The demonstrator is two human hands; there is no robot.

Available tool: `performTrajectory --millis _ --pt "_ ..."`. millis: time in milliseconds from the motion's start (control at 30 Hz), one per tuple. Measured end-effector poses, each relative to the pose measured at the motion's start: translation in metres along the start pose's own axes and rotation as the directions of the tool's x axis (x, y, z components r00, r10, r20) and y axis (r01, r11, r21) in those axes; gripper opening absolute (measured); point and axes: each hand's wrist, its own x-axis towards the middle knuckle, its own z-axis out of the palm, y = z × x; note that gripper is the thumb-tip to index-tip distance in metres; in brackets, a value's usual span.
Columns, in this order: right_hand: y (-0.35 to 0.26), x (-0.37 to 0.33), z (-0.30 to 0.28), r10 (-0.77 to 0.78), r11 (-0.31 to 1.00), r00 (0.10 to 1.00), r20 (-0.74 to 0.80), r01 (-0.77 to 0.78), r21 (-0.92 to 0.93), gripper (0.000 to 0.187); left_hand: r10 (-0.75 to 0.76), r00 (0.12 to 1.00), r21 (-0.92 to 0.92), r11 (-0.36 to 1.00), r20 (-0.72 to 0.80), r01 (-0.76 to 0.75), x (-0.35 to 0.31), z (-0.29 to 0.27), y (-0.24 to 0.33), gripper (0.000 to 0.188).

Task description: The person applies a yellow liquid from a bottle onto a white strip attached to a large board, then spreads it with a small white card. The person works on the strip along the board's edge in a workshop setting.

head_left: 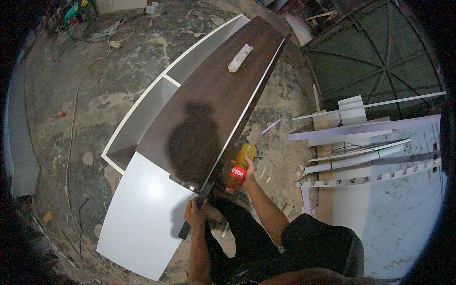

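A long cabinet lies on its side on the floor, with a dark wood-grain panel [213,90] on top and a white panel [142,213] at the near end. My left hand [194,213] grips a dark flat tool [197,209] pressed against the near edge where the two panels meet. My right hand [244,171] holds a plastic bottle [241,166] of orange liquid with a red label, upright, beside the cabinet's right edge. A crumpled white rag [240,58] lies farther along the dark panel.
White boards and strips [361,142] are stacked at the right over a large white sheet [394,213]. A cable [76,104] runs over the rough concrete floor at the left. A dark green metal gate [375,61] stands at the upper right. Wood scraps lie near my legs.
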Motion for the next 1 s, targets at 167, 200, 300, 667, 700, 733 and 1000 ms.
performTrajectory --millis 167,200,300,667,700,733,1000 --pt "0.009 -0.001 -0.012 0.027 0.998 0.999 -0.019 -0.028 -0.048 0.058 -0.016 1.000 -0.056 0.998 -0.004 0.016 -0.014 0.005 -0.008 0.036" --pt "0.010 -0.003 -0.012 0.041 0.998 0.999 -0.011 -0.042 -0.039 0.058 -0.017 1.000 -0.063 0.998 -0.004 0.017 -0.016 0.003 -0.009 0.037" --pt "0.010 -0.011 -0.006 0.089 0.996 0.996 -0.004 -0.089 -0.025 0.058 0.033 0.985 -0.006 0.999 -0.169 -0.035 -0.012 0.003 -0.011 0.037" --pt "0.009 -0.029 -0.006 0.091 0.995 0.993 -0.069 -0.088 0.036 0.048 -0.039 0.999 -0.031 0.999 0.026 0.040 -0.018 -0.016 -0.016 0.037" --pt "0.009 -0.029 -0.006 0.059 0.998 0.997 -0.053 -0.057 0.041 0.046 -0.026 1.000 -0.045 0.999 0.012 0.026 -0.019 -0.016 -0.020 0.037" --pt "0.010 -0.030 -0.004 0.028 0.999 0.999 -0.038 -0.026 0.048 0.044 -0.026 0.999 -0.028 0.999 0.019 0.027 -0.020 -0.016 -0.023 0.037" --pt "0.016 -0.038 -0.015 0.040 0.998 0.999 -0.032 -0.038 0.040 0.051 0.009 0.998 -0.049 0.999 -0.055 -0.012 -0.033 -0.013 -0.036 0.039"
